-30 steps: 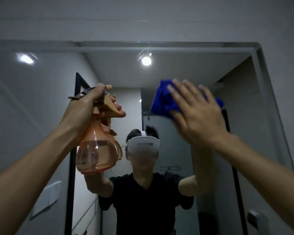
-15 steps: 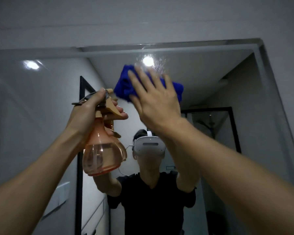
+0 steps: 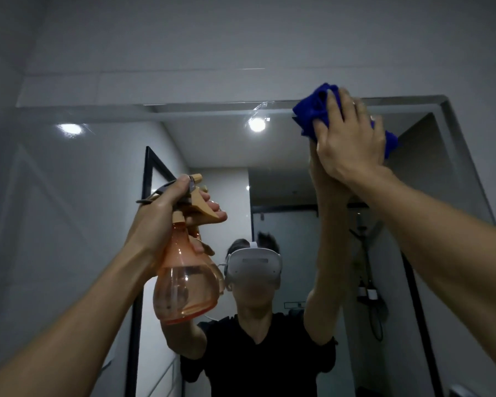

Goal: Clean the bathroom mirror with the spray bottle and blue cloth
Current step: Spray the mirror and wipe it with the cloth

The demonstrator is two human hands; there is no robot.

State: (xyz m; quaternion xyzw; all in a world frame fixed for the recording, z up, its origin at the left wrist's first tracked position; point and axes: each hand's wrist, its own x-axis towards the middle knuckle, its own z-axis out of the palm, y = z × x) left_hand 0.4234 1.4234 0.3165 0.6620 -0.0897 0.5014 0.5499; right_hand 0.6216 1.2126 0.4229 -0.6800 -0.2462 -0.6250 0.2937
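Mirror (image 3: 269, 156): wall-mounted, fills the middle and lower frame; its top edge runs across the upper middle, its right edge slants down the right side.
Cloth (image 3: 312, 116): blue, bunched, pressed flat against the glass at the mirror's top edge, upper right of the frame. One fold sticks up above the top edge; another part shows at the right of the hand.
Right hand (image 3: 352, 138): raised to the upper right, palm toward the glass, fingers extended and spread over the cloth, pressing it to the mirror. No curl round the cloth is visible.
Bottle (image 3: 186, 285): translucent orange spray bottle, bulbous base, narrow neck, tan trigger head; held upright at centre left, clear of the glass, nozzle toward the mirror. Liquid level cannot be told.
Left hand (image 3: 166, 216): wrapped round the bottle's neck and trigger head, thumb over the top, fingers curled on the trigger.
Reflection: a person in a black shirt and a white headset (image 3: 254, 266), both arms raised, centre of the mirror.
Lights: one bright ceiling lamp (image 3: 257, 124) reflected near the top centre, a second glare spot (image 3: 69, 128) at upper left.
Door frame (image 3: 148, 179): dark, reflected left of centre.
Wall (image 3: 241, 38): grey tile above the mirror.
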